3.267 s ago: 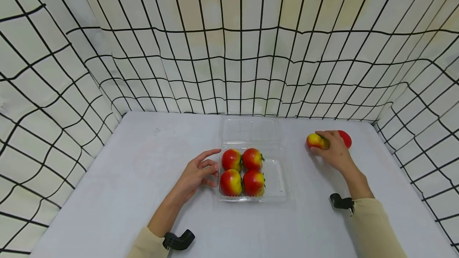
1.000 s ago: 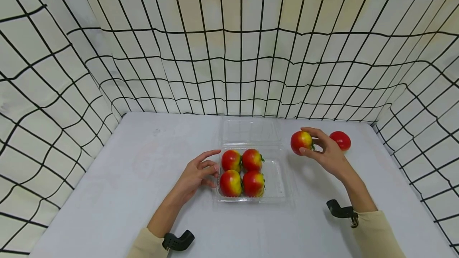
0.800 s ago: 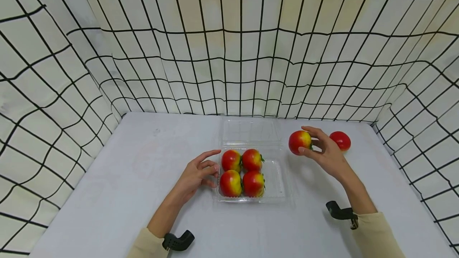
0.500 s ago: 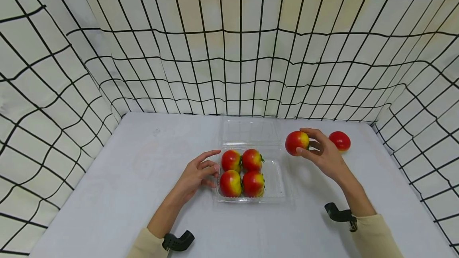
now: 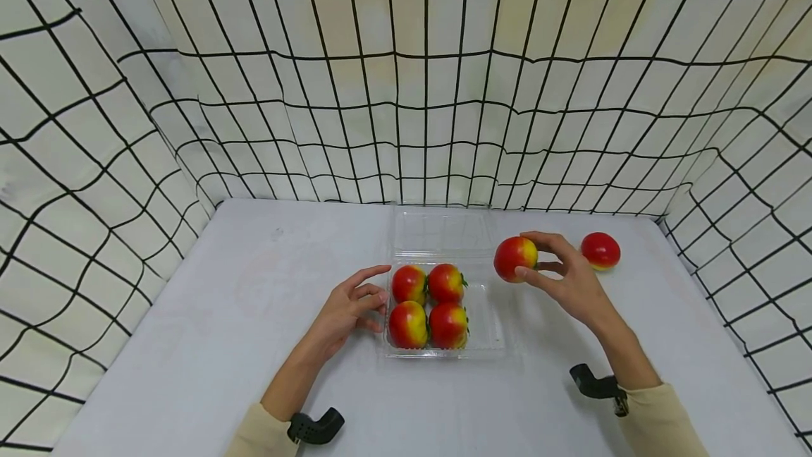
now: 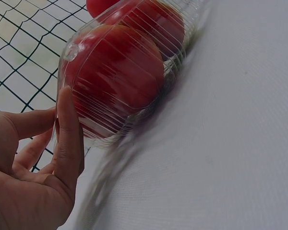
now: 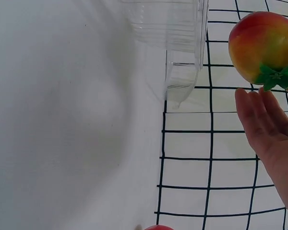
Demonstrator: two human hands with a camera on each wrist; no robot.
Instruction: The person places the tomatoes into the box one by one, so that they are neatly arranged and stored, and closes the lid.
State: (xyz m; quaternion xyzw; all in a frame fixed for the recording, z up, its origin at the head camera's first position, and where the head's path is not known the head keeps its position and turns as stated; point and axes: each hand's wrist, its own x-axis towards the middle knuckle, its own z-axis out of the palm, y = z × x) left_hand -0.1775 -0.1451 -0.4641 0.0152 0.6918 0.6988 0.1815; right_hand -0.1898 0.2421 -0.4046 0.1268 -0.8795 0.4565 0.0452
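A red-and-yellow tomato (image 5: 515, 259) with a green leafy top, also plain in the right wrist view (image 7: 264, 48), is held by my right hand (image 5: 567, 281) between thumb and fingers. It hangs above the table, just right of the clear plastic box (image 5: 488, 323). Inside that box, several similar tomatoes (image 5: 409, 325) fill the left and middle, and its right part is bare. My left hand (image 5: 349, 309) rests with loosely bent fingers at the box's left wall; the left wrist view shows the fingertips (image 6: 66, 98) against the clear plastic.
Another red tomato (image 5: 600, 251) lies on the white table (image 5: 285, 245) at the back right. The box's transparent lid (image 5: 444, 231) is folded back behind it. Black wire mesh (image 5: 425, 104) stands along the back and both sides.
My right hand has picked the tomato up from beside the other one at the back right and carried it left, toward the box. My left hand has stayed in place.
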